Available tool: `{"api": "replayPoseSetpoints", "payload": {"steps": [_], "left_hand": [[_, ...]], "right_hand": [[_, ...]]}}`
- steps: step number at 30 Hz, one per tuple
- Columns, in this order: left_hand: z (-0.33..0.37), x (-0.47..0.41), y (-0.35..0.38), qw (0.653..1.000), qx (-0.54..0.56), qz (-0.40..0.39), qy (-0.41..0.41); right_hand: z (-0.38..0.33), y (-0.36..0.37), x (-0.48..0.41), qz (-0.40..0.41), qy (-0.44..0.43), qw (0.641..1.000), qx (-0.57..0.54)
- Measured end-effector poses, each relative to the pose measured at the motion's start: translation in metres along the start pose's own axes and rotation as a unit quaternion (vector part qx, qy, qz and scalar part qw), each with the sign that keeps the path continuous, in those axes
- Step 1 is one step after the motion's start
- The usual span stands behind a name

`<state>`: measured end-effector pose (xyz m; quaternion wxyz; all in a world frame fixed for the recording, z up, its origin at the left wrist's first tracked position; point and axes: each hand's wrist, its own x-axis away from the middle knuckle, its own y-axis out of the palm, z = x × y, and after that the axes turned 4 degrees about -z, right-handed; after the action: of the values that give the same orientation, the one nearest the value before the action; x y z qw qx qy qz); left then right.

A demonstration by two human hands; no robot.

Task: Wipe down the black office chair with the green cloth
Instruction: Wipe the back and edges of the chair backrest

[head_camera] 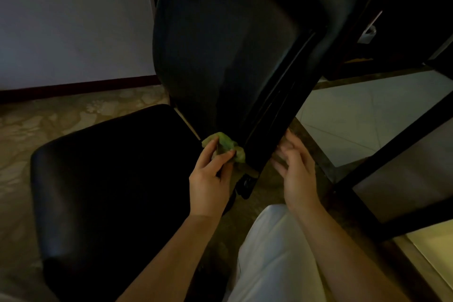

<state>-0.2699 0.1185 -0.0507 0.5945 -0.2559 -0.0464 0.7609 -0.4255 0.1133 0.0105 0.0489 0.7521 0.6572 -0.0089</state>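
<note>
Dim view from my head, looking down at a black office chair (215, 86) from close range. Its tall backrest (220, 19) rises away from me. The long axis runs from a narrow foot near my hands to a wide top at the upper edge of the picture, leaning slightly right. The seat (110, 179) lies flat, low and to the left.

My left hand (210, 179) is the one at work. It holds the green cloth (226, 144) bunched into a wad, pinched between my thumb and curled fingers (224, 157). The wad is pressed against the foot of the backrest, just above the rear corner of the seat. The rest of the backrest lies up and away from these fingers, so I judge the next stroke should run upward along that long axis.

My right hand (297, 169) is just beside the backrest's right edge, on the opposite side from the cloth. Its fingers (285, 152) are spread loosely and hold nothing. They are blurred, and I cannot tell whether the tips touch the edge.

Both forearms reach forward from the bottom of the picture, the left one angled up toward the cloth. My pale trouser leg (269, 252) shows below the right arm, over a patterned floor (49, 125).
</note>
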Motion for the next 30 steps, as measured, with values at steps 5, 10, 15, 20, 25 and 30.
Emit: {"api": "replayPoseSetpoints", "payload": {"steps": [5, 10, 15, 20, 25, 30], "left_hand": [[0.002, 0.007, 0.002, 0.998, -0.012, -0.018, -0.053], [-0.003, 0.006, -0.006, 0.996, -0.041, -0.054, -0.061], [-0.010, -0.001, -0.018, 0.995, -0.061, -0.083, -0.013], [-0.007, -0.005, -0.032, 0.996, -0.072, 0.000, -0.043], [0.009, -0.011, -0.035, 0.999, -0.034, 0.026, 0.005], [0.011, -0.003, -0.017, 1.000, -0.021, -0.010, 0.003]], "right_hand": [[-0.002, 0.003, 0.001, 0.014, 0.001, 1.000, -0.008], [-0.002, 0.004, 0.002, 0.017, 0.005, 1.000, -0.006], [-0.001, 0.004, 0.003, 0.015, 0.001, 1.000, 0.002], [0.001, -0.003, 0.000, 0.010, 0.028, 1.000, -0.001], [0.002, 0.001, 0.000, 0.021, 0.029, 0.999, 0.002], [0.002, 0.002, 0.000, 0.020, 0.025, 0.999, 0.001]]}}
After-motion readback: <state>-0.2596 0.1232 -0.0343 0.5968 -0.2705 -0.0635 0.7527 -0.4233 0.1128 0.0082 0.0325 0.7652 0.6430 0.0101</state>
